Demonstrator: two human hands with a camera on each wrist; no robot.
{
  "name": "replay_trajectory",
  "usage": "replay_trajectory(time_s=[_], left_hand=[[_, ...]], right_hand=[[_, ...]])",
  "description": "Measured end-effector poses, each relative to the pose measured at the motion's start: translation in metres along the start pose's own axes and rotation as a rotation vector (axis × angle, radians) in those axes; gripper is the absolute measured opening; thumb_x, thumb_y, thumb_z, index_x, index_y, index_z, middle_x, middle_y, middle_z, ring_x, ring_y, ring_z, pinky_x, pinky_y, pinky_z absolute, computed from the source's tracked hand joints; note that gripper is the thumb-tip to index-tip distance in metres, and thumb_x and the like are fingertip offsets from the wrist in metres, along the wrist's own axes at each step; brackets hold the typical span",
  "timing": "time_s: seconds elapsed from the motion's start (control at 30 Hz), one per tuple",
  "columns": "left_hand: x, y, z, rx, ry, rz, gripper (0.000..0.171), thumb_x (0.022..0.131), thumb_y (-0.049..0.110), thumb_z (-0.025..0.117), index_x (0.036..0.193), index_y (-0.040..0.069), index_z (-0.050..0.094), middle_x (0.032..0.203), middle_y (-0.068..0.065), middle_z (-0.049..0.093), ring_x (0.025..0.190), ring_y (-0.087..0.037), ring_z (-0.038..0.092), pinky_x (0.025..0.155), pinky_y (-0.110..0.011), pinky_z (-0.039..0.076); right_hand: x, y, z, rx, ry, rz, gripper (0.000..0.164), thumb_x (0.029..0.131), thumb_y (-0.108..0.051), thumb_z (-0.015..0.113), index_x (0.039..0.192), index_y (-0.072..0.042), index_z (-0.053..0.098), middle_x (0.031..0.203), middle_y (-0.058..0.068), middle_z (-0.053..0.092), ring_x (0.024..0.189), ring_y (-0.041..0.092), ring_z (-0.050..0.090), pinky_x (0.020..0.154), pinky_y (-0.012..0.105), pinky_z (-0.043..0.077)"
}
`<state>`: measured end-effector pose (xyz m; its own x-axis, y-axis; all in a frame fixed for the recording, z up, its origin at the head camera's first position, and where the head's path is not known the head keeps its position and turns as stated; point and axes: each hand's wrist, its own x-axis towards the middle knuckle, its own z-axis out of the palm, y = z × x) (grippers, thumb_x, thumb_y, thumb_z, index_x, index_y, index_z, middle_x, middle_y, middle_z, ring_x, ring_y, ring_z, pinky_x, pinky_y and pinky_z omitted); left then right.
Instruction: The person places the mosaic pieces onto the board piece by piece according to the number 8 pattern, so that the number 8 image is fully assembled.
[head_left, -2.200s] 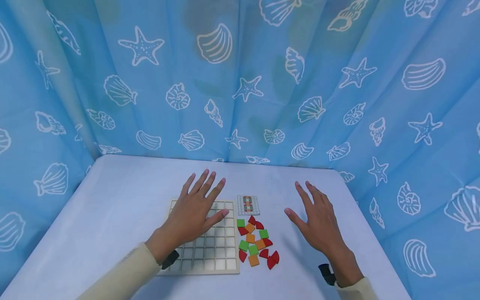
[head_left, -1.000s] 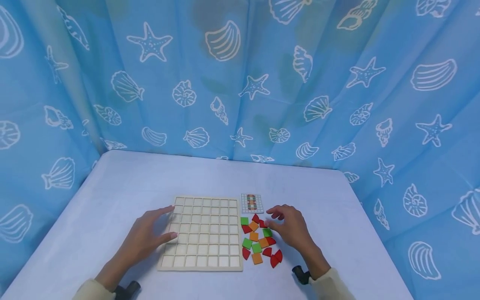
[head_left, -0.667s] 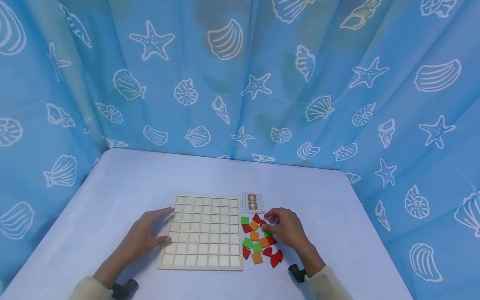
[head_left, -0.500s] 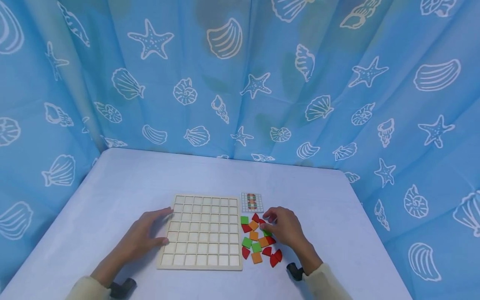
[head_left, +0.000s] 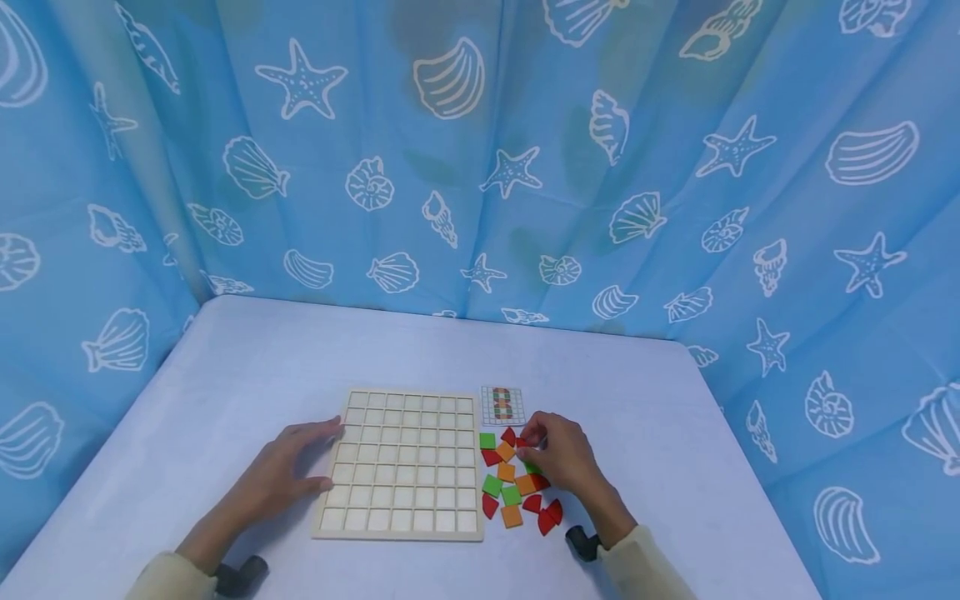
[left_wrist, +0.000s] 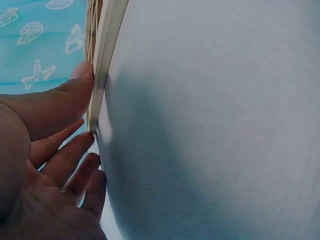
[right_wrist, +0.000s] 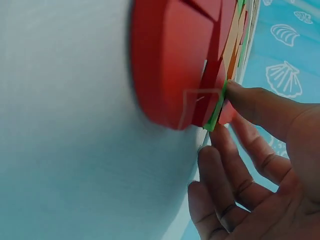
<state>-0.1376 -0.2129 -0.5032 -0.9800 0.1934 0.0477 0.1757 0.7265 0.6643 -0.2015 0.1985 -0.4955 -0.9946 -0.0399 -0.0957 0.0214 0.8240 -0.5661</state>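
At the left edge of a pale wooden grid board (head_left: 397, 536), my left hand (head_left: 273, 471) rests its thumb and fingertips, spread apart. The left wrist view shows that thumb and the fingers of the hand (left_wrist: 50, 165) against the board's edge (left_wrist: 104, 55). My right hand (head_left: 564, 454) is over the top right of the loose tiles, thumb and index finger pinching a red quarter-circle tile (head_left: 521, 442). In the right wrist view the red quarter-circle tile (right_wrist: 227, 113) shows between them, behind a green square tile (right_wrist: 215, 114); the other fingers curl loosely below.
Several red quarter-circle, orange square (head_left: 512, 517) and green square (head_left: 492, 486) tiles lie right of the board, some overlapping. Behind them is a small pattern card (head_left: 502, 406). A white-covered table (head_left: 285, 350) carries everything, with a blue shell-print curtain (head_left: 480, 167) around it.
Both hands have come down from above the table, the left to the board's left edge, the right to the tiles. Lately the right thumb and fingers have closed around a red quarter-circle tile.
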Motion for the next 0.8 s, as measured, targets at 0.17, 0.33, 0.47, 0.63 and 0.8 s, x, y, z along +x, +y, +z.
replay_trajectory(time_s=[0.17, 0.33, 0.47, 0.63, 0.8], left_hand=[[-0.001, -0.001, -0.001, 0.008, 0.005, 0.008, 0.079, 0.079, 0.013, 0.092, 0.150, 0.011, 0.058, 0.163, -0.013, 0.052, 0.150, -0.046, 0.046, 0.122, -0.068, 0.037], [-0.001, -0.002, -0.001, -0.001, 0.004, 0.008, 0.079, 0.079, 0.013, 0.092, 0.150, 0.011, 0.058, 0.163, -0.013, 0.052, 0.150, -0.046, 0.045, 0.122, -0.067, 0.036], [-0.001, -0.003, -0.001, 0.005, 0.000, 0.008, 0.080, 0.079, 0.013, 0.092, 0.151, 0.011, 0.057, 0.163, -0.013, 0.052, 0.150, -0.046, 0.046, 0.122, -0.067, 0.036], [-0.001, -0.004, -0.001, 0.012, -0.011, 0.006, 0.079, 0.081, 0.014, 0.091, 0.152, 0.011, 0.056, 0.163, -0.013, 0.052, 0.150, -0.046, 0.045, 0.122, -0.068, 0.037], [0.000, -0.003, -0.001, 0.011, -0.024, 0.003, 0.079, 0.082, 0.015, 0.090, 0.153, 0.010, 0.056, 0.164, -0.013, 0.051, 0.151, -0.046, 0.044, 0.122, -0.068, 0.036]], right_hand=[[0.001, 0.000, 0.001, 0.084, -0.018, -0.025, 0.030, 0.084, -0.014, 0.091, 0.098, -0.018, 0.065, 0.088, 0.000, 0.064, 0.079, 0.017, 0.059, 0.065, 0.025, 0.059], [0.001, 0.001, 0.002, 0.162, -0.005, -0.024, 0.026, 0.085, -0.012, 0.090, 0.097, -0.018, 0.068, 0.088, -0.001, 0.066, 0.080, 0.018, 0.062, 0.068, 0.025, 0.061], [0.001, -0.001, 0.002, 0.193, 0.005, -0.040, 0.020, 0.088, -0.012, 0.088, 0.097, -0.019, 0.072, 0.091, -0.001, 0.069, 0.082, 0.017, 0.063, 0.073, 0.024, 0.062], [0.001, -0.009, 0.001, 0.222, 0.024, -0.073, 0.017, 0.089, -0.012, 0.087, 0.100, -0.021, 0.076, 0.096, -0.002, 0.070, 0.085, 0.017, 0.063, 0.076, 0.023, 0.060], [0.004, -0.018, 0.003, 0.239, 0.031, -0.100, 0.016, 0.091, -0.012, 0.085, 0.102, -0.022, 0.080, 0.100, -0.002, 0.070, 0.085, 0.018, 0.062, 0.073, 0.022, 0.058]])
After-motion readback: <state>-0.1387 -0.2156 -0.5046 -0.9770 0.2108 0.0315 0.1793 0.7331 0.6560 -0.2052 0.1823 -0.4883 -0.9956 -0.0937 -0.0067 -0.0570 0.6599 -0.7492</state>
